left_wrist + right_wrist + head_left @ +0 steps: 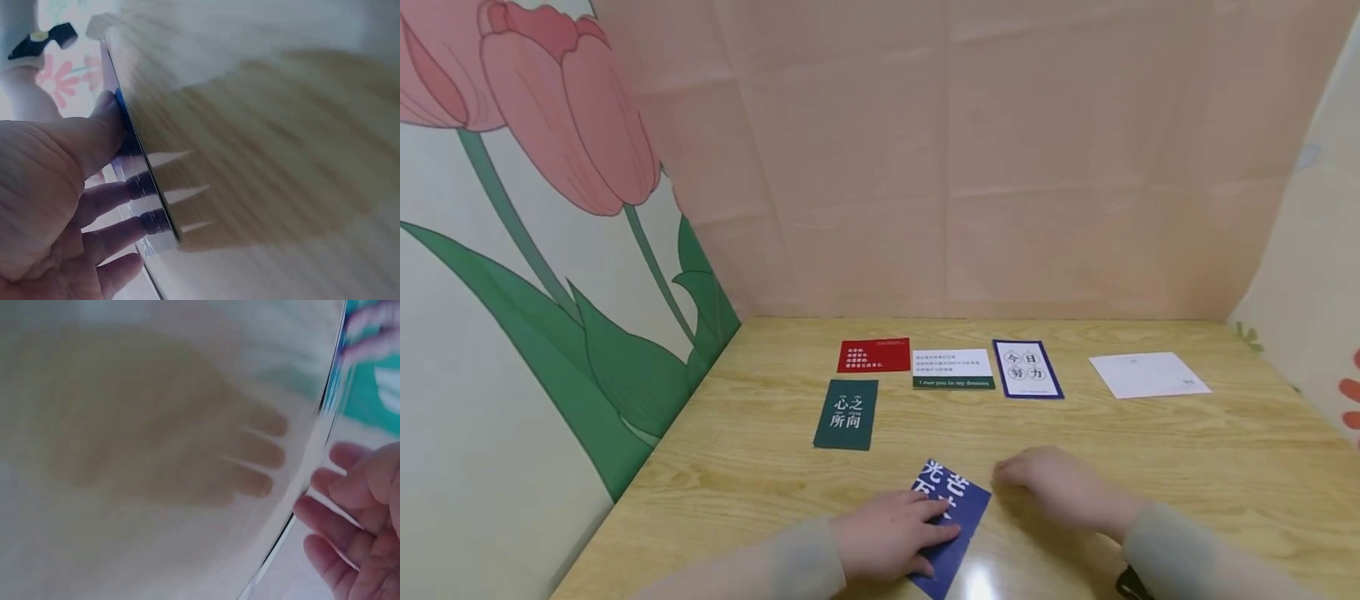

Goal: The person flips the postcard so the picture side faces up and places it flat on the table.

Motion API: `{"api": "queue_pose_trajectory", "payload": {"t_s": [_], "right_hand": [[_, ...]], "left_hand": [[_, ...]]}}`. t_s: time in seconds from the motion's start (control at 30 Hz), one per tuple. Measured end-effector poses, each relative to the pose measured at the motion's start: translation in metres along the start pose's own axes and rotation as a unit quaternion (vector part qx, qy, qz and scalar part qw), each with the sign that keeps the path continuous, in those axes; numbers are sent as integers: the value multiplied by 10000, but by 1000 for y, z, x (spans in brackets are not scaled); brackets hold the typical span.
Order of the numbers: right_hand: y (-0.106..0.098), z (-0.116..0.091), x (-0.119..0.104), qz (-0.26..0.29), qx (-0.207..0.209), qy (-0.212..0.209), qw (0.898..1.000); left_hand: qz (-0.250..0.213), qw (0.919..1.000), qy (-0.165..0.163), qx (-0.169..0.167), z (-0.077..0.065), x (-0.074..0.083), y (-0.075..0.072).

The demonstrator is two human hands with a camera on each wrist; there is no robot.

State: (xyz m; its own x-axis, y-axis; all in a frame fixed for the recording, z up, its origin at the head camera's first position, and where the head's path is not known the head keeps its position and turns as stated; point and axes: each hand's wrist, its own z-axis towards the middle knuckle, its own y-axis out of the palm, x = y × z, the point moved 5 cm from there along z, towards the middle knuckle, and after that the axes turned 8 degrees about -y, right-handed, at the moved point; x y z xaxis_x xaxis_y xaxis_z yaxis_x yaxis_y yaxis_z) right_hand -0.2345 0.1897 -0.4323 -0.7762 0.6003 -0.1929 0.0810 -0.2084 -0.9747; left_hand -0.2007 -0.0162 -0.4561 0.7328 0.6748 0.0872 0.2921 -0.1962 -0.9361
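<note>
My left hand (891, 533) rests on a dark blue card (958, 550) with large white characters, lying tilted on the table near the front. Its fingers are spread across the card's face and cover some of the print. In the left wrist view that hand (44, 200) has thumb and fingertips on the card, which shows nearly edge-on. Just right of the card, my right hand (1063, 487) is low over the wood, apart from the card. Loosely bent fingers with nothing between them show on this hand (369, 506) in the right wrist view.
Beyond the hands lie a dark green card (846, 415), a red card (874, 356), a white card with a green strip (953, 367), a purple-bordered card (1028, 368) and a plain white card (1150, 375). A pinkish sheet (947, 167) hangs behind the wooden table (760, 467).
</note>
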Motion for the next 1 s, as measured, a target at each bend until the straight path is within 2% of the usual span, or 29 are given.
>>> {"api": "queue_pose_trajectory", "payload": {"t_s": [0.1, 0.27, 0.37, 0.5, 0.7, 0.83, 1.0], "right_hand": [[-7, -10, 36, 166, 363, 867, 9954], [-19, -33, 105, 239, 811, 2011, 9759], [-22, -48, 140, -3, 763, 2458, 9663], [-20, -64, 173, -106, 478, 2657, 9628], [-16, -81, 201, 163, -10, 2995, 9540], [-17, -87, 205, 105, -454, 3155, 9478], [-18, -88, 200, -276, -944, 3069, 9466]], "left_hand": [[-165, 9999, -38, 11, -8, -6, 4], [-339, 9994, -57, 46, -19, -13, 6], [-365, 9993, -52, 62, -23, -16, 6], [-283, 9995, 13, 139, -27, -19, 6], [-199, 9996, 119, 173, -27, -21, 9], [-221, 9996, 92, 143, -26, -20, 10], [-344, 9994, 16, 105, -27, -20, 11]]}}
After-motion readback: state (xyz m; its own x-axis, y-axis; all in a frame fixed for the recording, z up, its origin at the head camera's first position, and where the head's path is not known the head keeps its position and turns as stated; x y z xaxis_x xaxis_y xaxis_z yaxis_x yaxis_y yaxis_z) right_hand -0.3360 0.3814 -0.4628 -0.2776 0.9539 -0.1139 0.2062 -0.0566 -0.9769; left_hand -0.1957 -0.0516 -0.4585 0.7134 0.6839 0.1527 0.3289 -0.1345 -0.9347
